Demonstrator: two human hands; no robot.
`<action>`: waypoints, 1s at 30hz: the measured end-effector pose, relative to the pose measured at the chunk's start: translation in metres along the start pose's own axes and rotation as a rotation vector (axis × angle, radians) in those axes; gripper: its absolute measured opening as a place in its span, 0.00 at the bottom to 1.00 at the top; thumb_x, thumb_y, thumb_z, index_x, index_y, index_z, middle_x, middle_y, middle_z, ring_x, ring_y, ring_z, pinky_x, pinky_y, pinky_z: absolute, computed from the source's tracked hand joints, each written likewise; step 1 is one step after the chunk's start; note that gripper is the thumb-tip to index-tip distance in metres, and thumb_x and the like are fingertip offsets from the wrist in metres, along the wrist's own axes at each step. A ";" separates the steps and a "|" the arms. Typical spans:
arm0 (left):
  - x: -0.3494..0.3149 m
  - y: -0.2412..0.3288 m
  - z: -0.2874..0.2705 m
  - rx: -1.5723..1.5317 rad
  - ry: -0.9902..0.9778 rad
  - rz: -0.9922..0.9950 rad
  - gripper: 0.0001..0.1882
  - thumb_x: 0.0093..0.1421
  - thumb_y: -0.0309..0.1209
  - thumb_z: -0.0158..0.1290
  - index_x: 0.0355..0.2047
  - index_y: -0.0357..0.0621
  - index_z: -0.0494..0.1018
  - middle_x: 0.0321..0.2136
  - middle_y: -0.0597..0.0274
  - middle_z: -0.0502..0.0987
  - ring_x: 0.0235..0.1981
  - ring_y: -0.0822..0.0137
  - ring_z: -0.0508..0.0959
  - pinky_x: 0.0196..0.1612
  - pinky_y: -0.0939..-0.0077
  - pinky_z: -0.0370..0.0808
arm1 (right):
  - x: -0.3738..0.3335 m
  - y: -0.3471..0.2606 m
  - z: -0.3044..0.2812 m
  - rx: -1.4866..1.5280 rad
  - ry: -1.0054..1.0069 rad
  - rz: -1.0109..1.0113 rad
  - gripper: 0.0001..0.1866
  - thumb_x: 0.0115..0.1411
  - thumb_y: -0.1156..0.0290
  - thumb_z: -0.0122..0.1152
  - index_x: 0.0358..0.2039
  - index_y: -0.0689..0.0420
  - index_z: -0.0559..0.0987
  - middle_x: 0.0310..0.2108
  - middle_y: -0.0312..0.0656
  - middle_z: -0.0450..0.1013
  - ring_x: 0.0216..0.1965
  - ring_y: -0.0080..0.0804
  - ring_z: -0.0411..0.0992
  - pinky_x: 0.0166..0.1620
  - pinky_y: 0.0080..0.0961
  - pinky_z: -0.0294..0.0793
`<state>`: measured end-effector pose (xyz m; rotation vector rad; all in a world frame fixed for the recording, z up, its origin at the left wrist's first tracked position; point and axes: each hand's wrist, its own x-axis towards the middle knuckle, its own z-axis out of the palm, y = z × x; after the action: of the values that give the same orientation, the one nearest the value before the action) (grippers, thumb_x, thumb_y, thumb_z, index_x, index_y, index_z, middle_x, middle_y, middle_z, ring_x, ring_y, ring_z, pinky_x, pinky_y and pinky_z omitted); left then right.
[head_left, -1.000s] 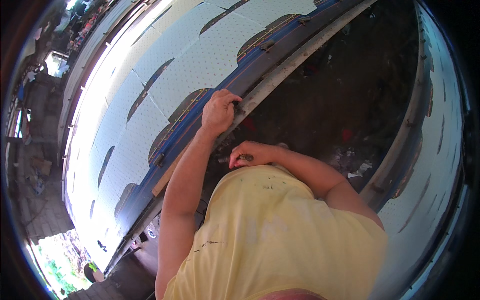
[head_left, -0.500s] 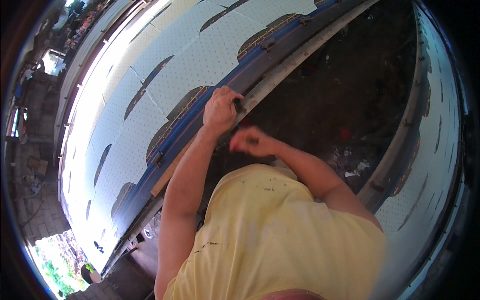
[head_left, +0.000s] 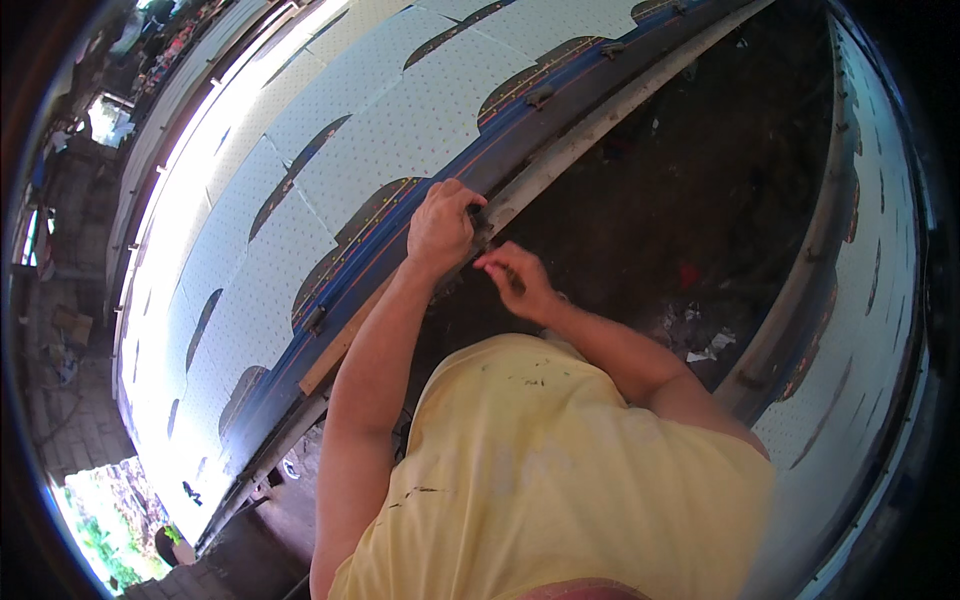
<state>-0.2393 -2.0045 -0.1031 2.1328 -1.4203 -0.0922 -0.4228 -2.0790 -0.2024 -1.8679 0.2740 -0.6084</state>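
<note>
My left hand is closed around a small dark metal stop at the edge of a long table. Its thumb and fingers wrap the piece from above, and part of the piece is hidden. Just below it and to the right, my right hand has its fingers curled, thumb and fingertips pinched together close to the underside of the stop. Whatever may be between those fingertips is too small to make out. A dark rail with a blue band runs along the table edge beneath my left hand.
White dotted sheets with dark curved gaps cover the tabletop. More small stops sit along the rail. A wooden strip lies beside my left forearm. Across the dark floor, a second sheet-covered table stands at the right.
My right hand has moved slightly right, and its blurred fingers now show as a pinch beside the stop. My left hand stays in nearly the same place on it.
</note>
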 end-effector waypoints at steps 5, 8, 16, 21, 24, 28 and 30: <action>-0.002 0.002 -0.003 0.002 0.021 0.014 0.14 0.68 0.21 0.54 0.45 0.48 0.88 0.47 0.53 0.84 0.57 0.45 0.83 0.59 0.48 0.81 | -0.023 -0.007 -0.006 0.111 -0.379 -0.066 0.08 0.73 0.77 0.68 0.49 0.55 0.90 0.39 0.45 0.81 0.39 0.43 0.82 0.42 0.37 0.82; -0.005 0.005 -0.012 -0.111 0.032 -0.009 0.14 0.73 0.30 0.57 0.56 0.47 0.84 0.48 0.49 0.85 0.55 0.42 0.84 0.59 0.46 0.82 | -0.020 -0.008 -0.029 0.026 -0.281 -0.111 0.09 0.73 0.77 0.68 0.50 0.56 0.90 0.39 0.46 0.82 0.39 0.44 0.83 0.43 0.37 0.82; -0.033 0.012 -0.043 0.256 -0.383 -0.256 0.23 0.70 0.46 0.68 0.52 0.43 0.73 0.46 0.46 0.87 0.48 0.38 0.87 0.51 0.42 0.83 | -0.041 0.021 -0.103 -0.040 -0.099 0.013 0.10 0.71 0.80 0.68 0.50 0.57 0.90 0.39 0.47 0.83 0.39 0.43 0.84 0.45 0.35 0.82; -0.036 0.011 -0.044 0.241 -0.309 -0.248 0.23 0.69 0.46 0.69 0.49 0.44 0.73 0.41 0.46 0.87 0.47 0.36 0.87 0.49 0.40 0.82 | -0.033 0.027 -0.124 -0.058 -0.066 -0.006 0.11 0.70 0.83 0.66 0.50 0.59 0.89 0.37 0.46 0.82 0.39 0.41 0.83 0.45 0.35 0.81; -0.036 0.008 -0.044 0.225 -0.276 -0.241 0.24 0.67 0.47 0.71 0.48 0.44 0.74 0.36 0.44 0.86 0.45 0.35 0.86 0.47 0.38 0.81 | -0.011 0.016 -0.130 -0.090 -0.033 -0.075 0.12 0.70 0.84 0.65 0.51 0.60 0.88 0.39 0.46 0.81 0.41 0.43 0.82 0.47 0.35 0.81; -0.036 0.009 -0.038 0.232 -0.287 -0.264 0.24 0.66 0.47 0.72 0.47 0.44 0.74 0.35 0.45 0.85 0.44 0.36 0.86 0.46 0.40 0.80 | 0.022 0.000 -0.112 -0.142 0.238 -0.109 0.11 0.71 0.82 0.67 0.52 0.60 0.85 0.43 0.48 0.78 0.46 0.46 0.79 0.52 0.37 0.79; -0.037 0.011 -0.037 0.242 -0.274 -0.262 0.24 0.66 0.47 0.73 0.47 0.44 0.74 0.35 0.46 0.85 0.44 0.36 0.86 0.46 0.40 0.80 | 0.037 -0.005 -0.099 -0.074 0.248 -0.093 0.10 0.71 0.81 0.68 0.51 0.59 0.84 0.45 0.48 0.76 0.47 0.47 0.78 0.53 0.38 0.78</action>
<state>-0.2509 -1.9598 -0.0763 2.5809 -1.3464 -0.3394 -0.4451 -2.1735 -0.1608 -1.8840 0.3775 -0.9073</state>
